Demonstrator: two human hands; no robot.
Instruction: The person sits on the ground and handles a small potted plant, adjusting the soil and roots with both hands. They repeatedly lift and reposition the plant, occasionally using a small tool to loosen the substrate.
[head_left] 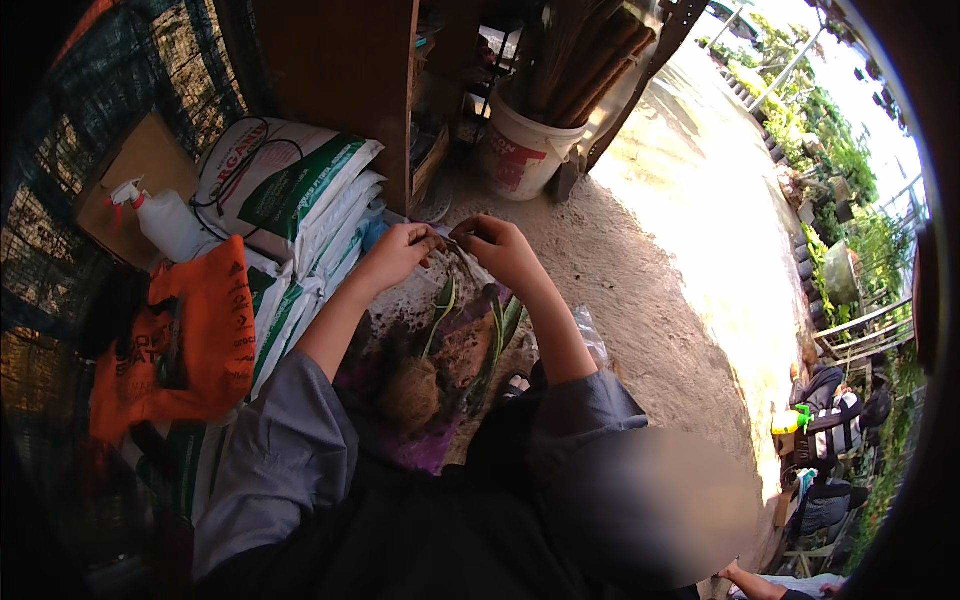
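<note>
Mid-job by my read: left hand (400, 252) and right hand (498, 245) both pinched on a rooty bit (448, 243) at the sheet's (400, 300) far edge, green shoots (440, 310) and root ball (410, 392) lying unpotted mid-sheet, soil scattered.

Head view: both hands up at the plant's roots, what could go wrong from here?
1. Left hand and right hand pinch thin roots; pulling apart may snap them.
2. The green leaves hang unsupported and could bend.
3. Loose soil on the sheet may spill onto the sandy ground.
</note>
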